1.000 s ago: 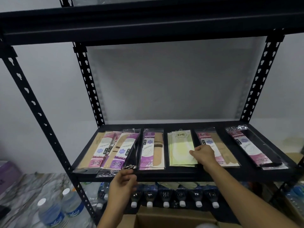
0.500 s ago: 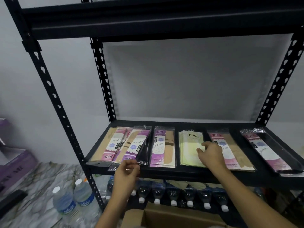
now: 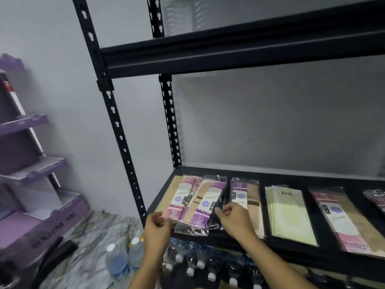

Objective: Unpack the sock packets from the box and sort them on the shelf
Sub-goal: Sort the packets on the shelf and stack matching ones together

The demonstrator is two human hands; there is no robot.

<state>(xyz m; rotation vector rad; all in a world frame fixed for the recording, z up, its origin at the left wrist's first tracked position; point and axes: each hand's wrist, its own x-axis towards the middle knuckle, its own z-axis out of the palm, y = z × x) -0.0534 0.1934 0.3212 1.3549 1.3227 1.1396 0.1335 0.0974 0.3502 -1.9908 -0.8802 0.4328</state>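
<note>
Sock packets lie in rows on the black shelf [image 3: 291, 252]. At the left is an overlapping pile of pink and purple packets [image 3: 187, 197]. To its right lie a purple and beige packet [image 3: 251, 195], pale green packets [image 3: 289, 213], a pink and beige packet [image 3: 341, 217] and one more packet [image 3: 377, 199] cut off by the frame. My left hand [image 3: 158, 228] curls around the front edge of the left pile. My right hand [image 3: 235, 217] pinches a dark packet [image 3: 216, 217] at the pile's right side. The box is out of view.
An upper shelf [image 3: 229, 55] hangs overhead on black perforated uprights [image 3: 116, 122]. Several capped water bottles [image 3: 200, 264] lie under the shelf. Two bottles [image 3: 118, 261] stand on a marbled surface at the left. A purple cardboard display [image 3: 31, 163] stands at far left.
My view has swung left. My right hand left the pale green packets and moved left to the dark packet. My left hand shifted left along the pile's front edge.
</note>
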